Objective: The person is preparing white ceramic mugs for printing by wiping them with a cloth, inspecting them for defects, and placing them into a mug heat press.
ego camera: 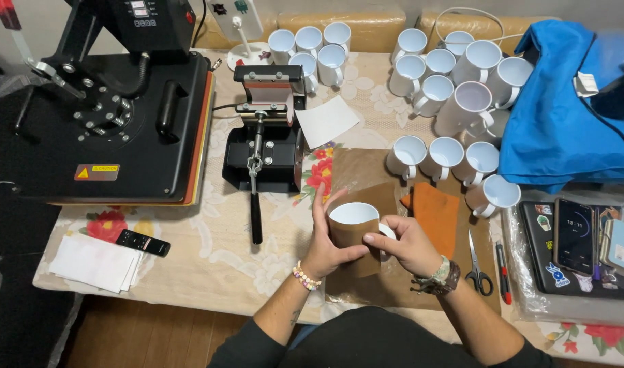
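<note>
Head view: a white mug (353, 212) wrapped in brown paper (353, 235) is held at the near table edge. It is clasped by the left hand (325, 238) and pinched at its wrap by the right hand (405, 242). Scissors (477, 272) lie just right. Farther back stand a mug press (265, 129), a flat heat press (107, 102) and clustered white mugs (455, 75).
</note>
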